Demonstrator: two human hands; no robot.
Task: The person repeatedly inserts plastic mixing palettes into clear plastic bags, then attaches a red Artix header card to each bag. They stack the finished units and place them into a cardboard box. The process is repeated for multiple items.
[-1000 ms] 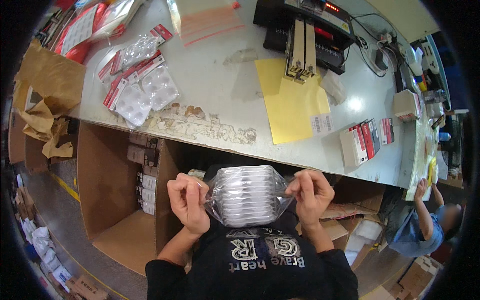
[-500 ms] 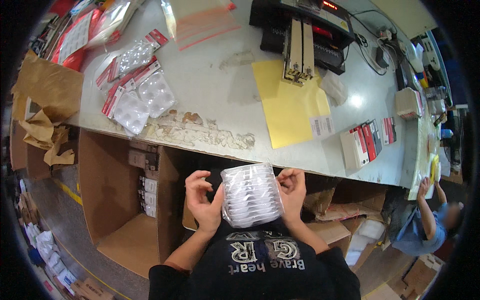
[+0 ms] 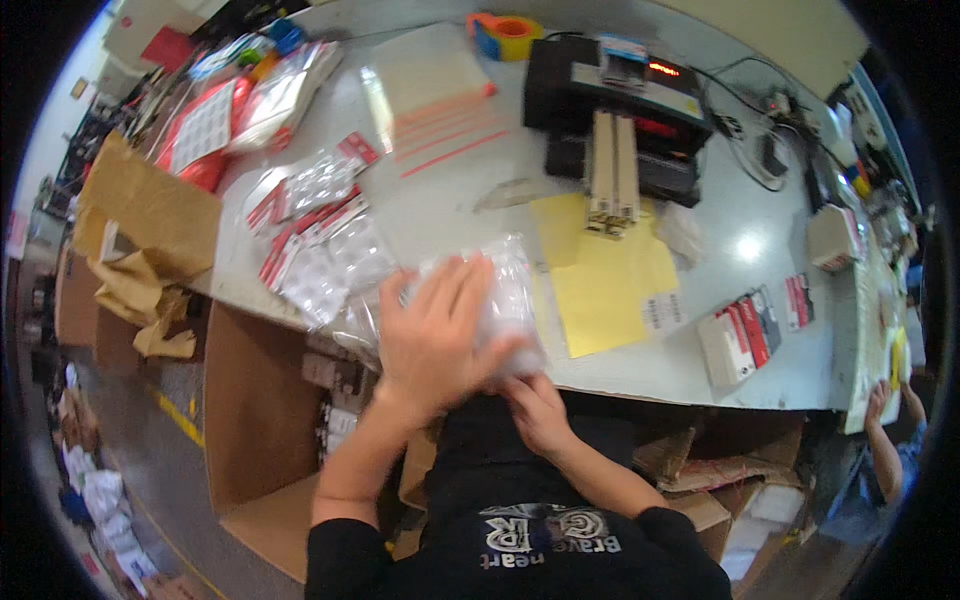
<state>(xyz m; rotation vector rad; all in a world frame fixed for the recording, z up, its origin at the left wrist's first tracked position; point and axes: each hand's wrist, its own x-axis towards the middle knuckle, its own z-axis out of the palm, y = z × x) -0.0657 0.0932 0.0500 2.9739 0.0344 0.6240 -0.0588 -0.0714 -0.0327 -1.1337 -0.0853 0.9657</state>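
A clear plastic bag (image 3: 512,300) with white stacked pieces in it rests at the near edge of the workbench, partly covered by my hands. My left hand (image 3: 430,340) lies over its left part, fingers stretched out and slightly blurred. Closed fingers of my right hand (image 3: 540,412) grip the bag's near lower corner. Just left of the bag are several clear blister packs with red header cards (image 3: 315,285), holding white round-celled pieces.
A yellow paper sheet (image 3: 600,300) lies right of the bag, below a black machine (image 3: 620,110) with a red display. Stacked red-and-white cards (image 3: 735,340) stand further right. Open cardboard boxes (image 3: 255,400) sit under the bench. Another person's arm (image 3: 880,440) shows at far right.
The bag has moved from in front of my body up onto the bench edge. My left hand has gone from its side to flat on top; my right hand now grips its near corner.
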